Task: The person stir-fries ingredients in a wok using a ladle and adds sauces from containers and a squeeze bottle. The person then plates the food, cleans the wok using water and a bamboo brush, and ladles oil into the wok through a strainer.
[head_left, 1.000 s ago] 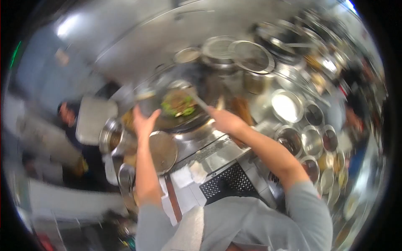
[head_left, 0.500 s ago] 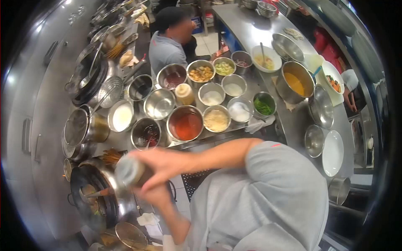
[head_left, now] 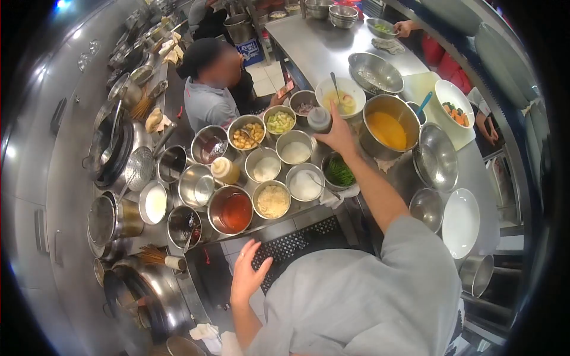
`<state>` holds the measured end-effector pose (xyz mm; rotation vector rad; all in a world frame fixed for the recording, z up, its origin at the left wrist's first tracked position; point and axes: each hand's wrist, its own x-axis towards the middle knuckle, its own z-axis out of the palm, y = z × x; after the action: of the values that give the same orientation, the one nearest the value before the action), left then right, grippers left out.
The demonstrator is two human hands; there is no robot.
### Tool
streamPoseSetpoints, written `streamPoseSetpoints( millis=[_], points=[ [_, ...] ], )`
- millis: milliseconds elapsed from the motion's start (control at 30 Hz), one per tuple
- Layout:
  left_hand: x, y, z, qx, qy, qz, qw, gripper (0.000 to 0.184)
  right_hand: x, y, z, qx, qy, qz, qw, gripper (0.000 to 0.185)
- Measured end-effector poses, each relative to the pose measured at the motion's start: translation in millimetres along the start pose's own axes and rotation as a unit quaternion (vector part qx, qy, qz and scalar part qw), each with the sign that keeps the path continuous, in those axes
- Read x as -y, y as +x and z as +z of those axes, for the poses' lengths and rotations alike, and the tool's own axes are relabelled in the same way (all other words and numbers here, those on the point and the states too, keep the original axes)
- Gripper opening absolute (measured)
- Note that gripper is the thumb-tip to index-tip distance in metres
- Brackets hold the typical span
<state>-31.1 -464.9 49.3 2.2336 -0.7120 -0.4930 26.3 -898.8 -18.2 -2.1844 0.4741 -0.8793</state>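
My right hand (head_left: 341, 137) reaches out over the counter, its fingers round a bottle with a pale grey top (head_left: 319, 119). The bottle is beside the bin of chopped green herbs (head_left: 339, 171) and the white bowl with a spoon (head_left: 356, 99); whether its base touches the counter is hidden. Below the counter's front edge, my left hand (head_left: 248, 274) hangs in the air, fingers apart and holding nothing. Nearest to it are the pot of red liquid (head_left: 230, 210) and the pot of dark sauce (head_left: 184, 228).
Steel bins stand close together, including white granules (head_left: 304, 183) and a yellow squeeze bottle (head_left: 225, 171). A wok (head_left: 127, 291) sits at lower left. To the right are a pot of orange liquid (head_left: 389, 127) and a white oval plate (head_left: 461, 224). A co-worker (head_left: 211, 89) sits beyond the bins.
My right hand has carried the bottle from near the wok, across the bins to the far right. My left hand has come away from it and opened. The view has shifted.
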Motion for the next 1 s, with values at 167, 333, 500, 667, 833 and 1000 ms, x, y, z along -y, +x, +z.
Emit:
streamPoseSetpoints(
  millis=[167,333,500,667,833,1000],
  points=[
    [34,-44,-20,-0.079,-0.009,-0.070,0.994,0.048,23,-26,-2,-0.008,-0.020,0.059,0.998,0.103],
    [81,-104,-36,-0.139,-0.044,-0.146,0.979,0.046,173,-49,32,-0.014,0.018,-0.138,0.990,0.073],
    [100,-152,-66,-0.235,-0.023,-0.059,0.970,0.035,347,-113,180,0.445,0.309,-0.179,0.821,0.040],
    [122,-218,-90,-0.378,-0.059,-0.117,0.916,0.033,570,-192,268,0.518,0.356,-0.431,0.647,0.033],
    [178,-281,-62,-0.538,0.003,-0.367,0.759,0.041,590,-275,389,0.559,-0.012,-0.632,0.537,0.074],
    [214,-308,-41,-0.571,0.071,-0.527,0.626,0.067,628,-261,382,0.848,0.114,-0.192,0.480,0.045]
  ],
)
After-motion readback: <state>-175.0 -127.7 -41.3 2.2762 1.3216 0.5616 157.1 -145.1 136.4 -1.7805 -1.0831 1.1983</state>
